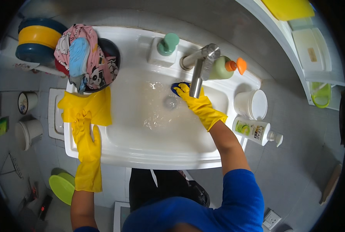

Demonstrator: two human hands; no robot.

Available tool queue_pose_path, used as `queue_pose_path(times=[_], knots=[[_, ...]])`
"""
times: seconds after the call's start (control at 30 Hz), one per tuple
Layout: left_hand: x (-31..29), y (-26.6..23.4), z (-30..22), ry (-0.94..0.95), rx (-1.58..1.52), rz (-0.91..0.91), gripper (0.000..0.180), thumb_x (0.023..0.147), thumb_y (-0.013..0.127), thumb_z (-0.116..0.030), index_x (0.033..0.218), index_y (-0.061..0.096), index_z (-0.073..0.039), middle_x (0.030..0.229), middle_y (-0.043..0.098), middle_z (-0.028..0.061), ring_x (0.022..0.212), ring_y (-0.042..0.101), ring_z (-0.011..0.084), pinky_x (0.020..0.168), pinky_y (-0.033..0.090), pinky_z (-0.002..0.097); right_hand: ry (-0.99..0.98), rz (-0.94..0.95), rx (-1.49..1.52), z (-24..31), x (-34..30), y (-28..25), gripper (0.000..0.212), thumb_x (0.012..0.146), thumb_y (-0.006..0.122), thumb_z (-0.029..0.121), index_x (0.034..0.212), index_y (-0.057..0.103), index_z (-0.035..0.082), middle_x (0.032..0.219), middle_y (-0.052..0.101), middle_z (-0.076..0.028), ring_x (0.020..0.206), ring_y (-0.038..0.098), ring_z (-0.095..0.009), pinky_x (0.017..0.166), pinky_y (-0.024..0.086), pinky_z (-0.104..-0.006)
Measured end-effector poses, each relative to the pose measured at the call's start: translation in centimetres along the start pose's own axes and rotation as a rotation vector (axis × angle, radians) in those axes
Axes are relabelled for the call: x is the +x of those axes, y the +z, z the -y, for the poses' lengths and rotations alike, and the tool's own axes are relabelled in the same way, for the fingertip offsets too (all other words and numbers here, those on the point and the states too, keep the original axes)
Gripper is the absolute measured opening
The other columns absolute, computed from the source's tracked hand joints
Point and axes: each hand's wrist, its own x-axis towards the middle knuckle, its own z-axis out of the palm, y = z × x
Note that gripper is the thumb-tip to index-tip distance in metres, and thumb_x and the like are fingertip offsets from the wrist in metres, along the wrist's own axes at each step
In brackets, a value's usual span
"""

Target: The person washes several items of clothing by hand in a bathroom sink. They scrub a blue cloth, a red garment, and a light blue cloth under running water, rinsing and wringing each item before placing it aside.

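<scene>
A white washbasin (161, 149) holds shallow, rippled water around its round drain (171, 102). In a yellow rubber glove, my right hand (193, 101) is closed on a dark blue scrubbing pad (176, 88), pressed to the basin just left of the tap (197, 73). The tap's spout partly covers that hand. My left hand (85, 133), gloved in yellow as well, rests on a yellow cloth (97, 104) spread over the basin's left rim. Its thumb stands apart from the fingers, which lie on the cloth.
Clothes (93, 58) fill a dark bowl on the back left corner. A pump dispenser (162, 52) and a green bottle (220, 69) flank the tap. On the right rim are a white tub (251, 104) and a lying pump bottle (251, 129). A shelf (319, 73) overhangs at right.
</scene>
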Motion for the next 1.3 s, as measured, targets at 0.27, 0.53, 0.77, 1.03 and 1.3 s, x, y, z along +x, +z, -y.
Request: queue_pose_path(times=[0.27,0.53,0.77,1.03,1.3], knots=[[-0.5,0.9,1.0,0.019,0.037,0.01,0.047,0.092,0.057,-0.009,0.138,0.05,-0.005,0.143,0.049,0.0148,0.139,0.036,0.0335,0.117,0.02,0.0416,0.023,-0.432,-0.551,-10.0,-4.5,-6.0,0.035,0.088,0.06,0.042,0.11,0.067,0.015,0.107,0.065,-0.018,0.097,0.064,-0.035,0.085,0.051,-0.0409],[-0.5,0.7,0.8,0.028,-0.005,-0.019,0.046,0.091,0.057,-0.01,0.136,0.052,-0.005,0.142,0.05,0.018,0.137,0.038,0.0372,0.117,0.019,0.0454,0.213,-0.182,-0.33,-7.9,-9.2,1.4,0.06,0.079,0.072,0.024,0.131,0.051,0.004,0.121,0.057,-0.024,0.113,0.055,-0.041,0.1,0.044,-0.0447],[-1.4,-0.9,-0.1,0.009,-0.206,-0.125,0.041,0.093,0.053,-0.004,0.134,0.053,-0.003,0.138,0.053,0.0157,0.133,0.042,0.0353,0.114,0.026,0.0433,0.028,-0.185,-0.537,-1.3,-6.5,10.8,0.078,0.082,0.067,0.028,0.15,0.029,0.014,0.144,0.037,-0.031,0.131,0.037,-0.05,0.108,0.036,-0.0529],[-2.4,2.0,-7.7,0.175,-0.608,0.262,0.048,0.088,0.056,0.002,0.135,0.051,-0.003,0.131,0.056,0.0159,0.123,0.052,0.0319,0.109,0.036,0.0383,0.313,-0.014,0.524,-4.4,-6.5,6.6,0.075,0.073,0.079,0.005,0.139,0.043,0.011,0.128,0.056,-0.016,0.114,0.058,-0.027,0.096,0.048,-0.032],[2.9,12.7,-15.6,0.075,-0.878,0.603,0.058,0.078,0.068,-0.011,0.134,0.052,-0.008,0.133,0.056,0.0178,0.122,0.054,0.0342,0.102,0.041,0.0359,0.229,0.181,0.984,6.1,-12.2,-8.4,0.028,0.096,0.06,0.018,0.117,0.062,0.0,0.095,0.068,-0.004,0.084,0.063,-0.01,0.076,0.052,-0.0237]])
